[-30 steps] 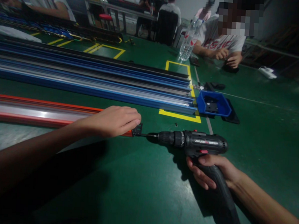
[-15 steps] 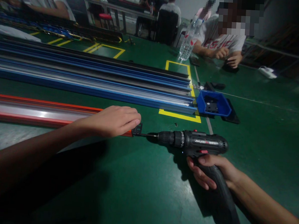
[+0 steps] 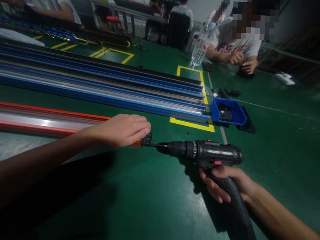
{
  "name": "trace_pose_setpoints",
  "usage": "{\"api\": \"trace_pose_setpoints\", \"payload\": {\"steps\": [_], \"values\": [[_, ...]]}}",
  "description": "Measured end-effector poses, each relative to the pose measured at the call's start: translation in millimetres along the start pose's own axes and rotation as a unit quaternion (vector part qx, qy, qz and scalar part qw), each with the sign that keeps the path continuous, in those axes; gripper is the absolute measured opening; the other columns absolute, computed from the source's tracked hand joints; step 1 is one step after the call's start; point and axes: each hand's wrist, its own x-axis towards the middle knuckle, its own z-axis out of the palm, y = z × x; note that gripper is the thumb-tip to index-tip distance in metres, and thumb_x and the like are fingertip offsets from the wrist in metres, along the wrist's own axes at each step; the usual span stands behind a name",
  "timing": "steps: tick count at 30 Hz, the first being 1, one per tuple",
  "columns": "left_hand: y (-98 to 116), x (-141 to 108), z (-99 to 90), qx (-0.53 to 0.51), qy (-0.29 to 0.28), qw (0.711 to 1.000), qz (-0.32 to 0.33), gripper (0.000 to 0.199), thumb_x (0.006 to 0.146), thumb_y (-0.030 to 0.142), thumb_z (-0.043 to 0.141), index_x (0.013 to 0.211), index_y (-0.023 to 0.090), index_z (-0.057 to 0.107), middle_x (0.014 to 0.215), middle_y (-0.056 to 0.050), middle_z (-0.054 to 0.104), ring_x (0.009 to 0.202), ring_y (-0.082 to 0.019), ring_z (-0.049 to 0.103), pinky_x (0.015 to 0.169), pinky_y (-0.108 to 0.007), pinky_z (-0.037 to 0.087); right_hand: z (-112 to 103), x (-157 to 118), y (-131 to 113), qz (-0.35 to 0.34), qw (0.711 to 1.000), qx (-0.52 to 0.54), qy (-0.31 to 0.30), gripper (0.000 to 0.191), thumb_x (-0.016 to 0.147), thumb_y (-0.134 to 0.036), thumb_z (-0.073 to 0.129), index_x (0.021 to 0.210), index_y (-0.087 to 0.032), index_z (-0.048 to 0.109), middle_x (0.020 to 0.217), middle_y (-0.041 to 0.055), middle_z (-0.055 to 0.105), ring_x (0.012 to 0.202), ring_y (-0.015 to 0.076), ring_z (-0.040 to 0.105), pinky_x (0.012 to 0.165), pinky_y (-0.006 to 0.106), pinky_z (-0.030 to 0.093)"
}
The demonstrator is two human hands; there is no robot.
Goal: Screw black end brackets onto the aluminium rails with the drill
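My right hand point(image 3: 221, 180) is wrapped round the handle of a black power drill point(image 3: 217, 151), its fingers near the trigger. The drill lies level, its long bit pointing left and meeting a small black bracket point(image 3: 147, 139) at the end of a red metal profile point(image 3: 44, 122). Over that end of the profile my left hand point(image 3: 122, 129) is closed, palm down, gripping it close to the bracket. The fingertips on the far side are hidden.
Several blue and black profiles point(image 3: 124, 93) lie side by side beyond the red one. A blue bin point(image 3: 242, 111) holding black parts stands at their right end. Plastic bottles point(image 3: 201, 47) stand farther back; a person point(image 3: 233, 45) sits across the green table point(image 3: 156, 198).
Almost nothing differs. The drill and my right hand have shifted very slightly left in view; the bit stays at the bracket and my left hand keeps its place.
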Motion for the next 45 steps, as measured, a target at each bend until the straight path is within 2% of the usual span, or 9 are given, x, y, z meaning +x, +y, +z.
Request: {"api": "trace_pose_setpoints", "payload": {"steps": [12,23,36,45], "values": [[-0.5,-0.5,0.3,0.001,0.001,1.0,0.004,0.043,0.106,0.043,0.027,0.105,0.023,0.065,0.102,-0.005,0.066,0.096,-0.021,0.06,0.083,-0.033,0.04,1.1,1.5,-2.3,-0.004,1.0,-0.006,-0.025,0.028,0.092,-0.027,0.061,0.107,-0.006,0.071,0.078,0.0025,0.067,0.042,0.0035,0.054,0.055,0.02,0.057],[-0.4,-0.3,0.3,0.005,0.001,1.0,0.004,0.043,0.106,0.042,0.027,0.106,0.023,0.065,0.104,-0.005,0.066,0.097,-0.021,0.06,0.084,-0.034,0.04,-4.1,1.3,1.1,-0.011,1.0,-0.017,-0.002,0.028,0.091,-0.029,0.061,0.105,-0.006,0.071,0.078,0.0055,0.068,0.039,0.0051,0.053,0.051,0.02,0.054],[1.1,-1.0,-1.0,0.002,-0.001,1.0,0.004,0.043,0.106,0.043,0.027,0.105,0.023,0.065,0.103,-0.005,0.066,0.096,-0.021,0.059,0.083,-0.033,0.04,-4.8,1.7,1.0,-0.016,0.999,-0.022,-0.018,0.029,0.092,-0.03,0.061,0.107,-0.007,0.071,0.078,0.0051,0.067,0.038,0.004,0.051,0.051,0.02,0.055],[-0.1,-0.5,-0.2,-0.002,0.004,1.0,0.008,0.043,0.106,0.043,0.027,0.106,0.022,0.065,0.103,-0.005,0.067,0.096,-0.021,0.06,0.085,-0.033,0.041,-4.6,1.4,0.4,-0.01,1.0,-0.02,-0.003,0.029,0.091,-0.03,0.061,0.106,-0.008,0.073,0.078,0.0059,0.067,0.039,0.0052,0.053,0.051,0.02,0.056]]}}
